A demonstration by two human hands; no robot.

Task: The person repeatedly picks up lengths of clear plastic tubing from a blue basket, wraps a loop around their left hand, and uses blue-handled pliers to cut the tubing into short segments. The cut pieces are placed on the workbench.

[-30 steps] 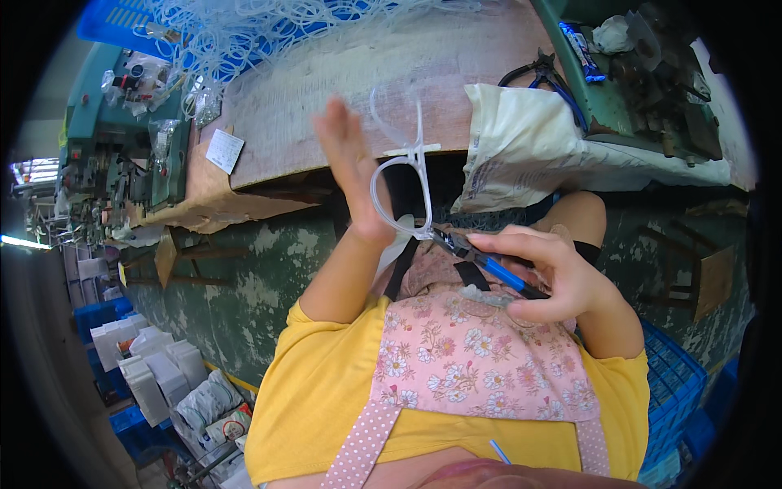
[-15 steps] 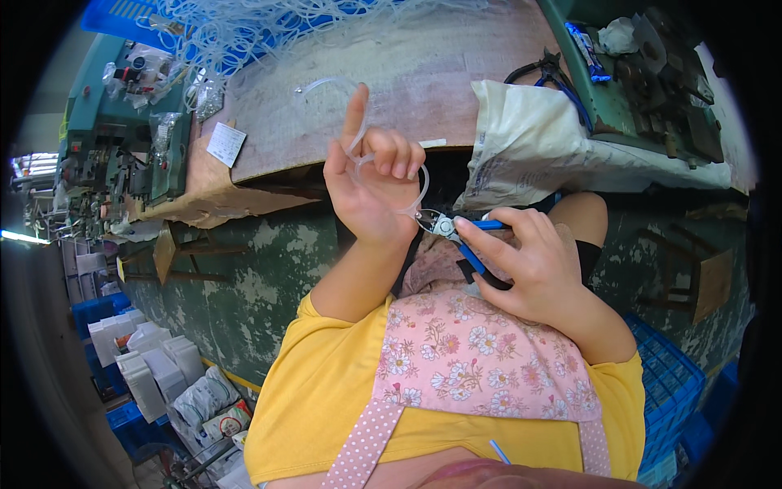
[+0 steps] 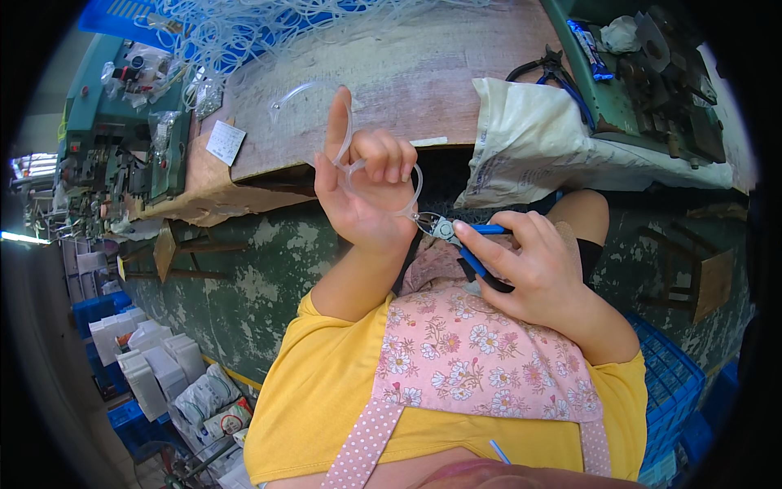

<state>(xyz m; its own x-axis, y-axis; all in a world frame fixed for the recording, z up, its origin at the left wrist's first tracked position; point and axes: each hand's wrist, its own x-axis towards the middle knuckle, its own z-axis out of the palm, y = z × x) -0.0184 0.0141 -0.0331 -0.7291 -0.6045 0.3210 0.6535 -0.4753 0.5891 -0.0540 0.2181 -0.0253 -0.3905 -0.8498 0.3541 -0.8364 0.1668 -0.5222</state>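
Left hand (image 3: 371,200): middle, ring and little fingers curled shut over a clear plastic eyeglass frame (image 3: 420,184); index finger extended upward against one curved temple arm. Frame is held up just beyond the lap, near the front edge of the pale, worn wooden desk (image 3: 407,98).

Right hand (image 3: 529,265): fingers wrapped round a pair of blue-handled pliers with a silver metal head (image 3: 443,230). Handles spread apart; tips at the lower corner of the frame, beside the left palm. Cannot tell whether the tips bite.

Edges: desk front runs behind the left hand. A dark gap lies below it, toward the lap. A crumpled white sack (image 3: 515,138) overhangs the edge at right. A blue plastic basket (image 3: 122,23) heaped with clear frames bounds the far side; pale desk surface stretches between it and the hands.
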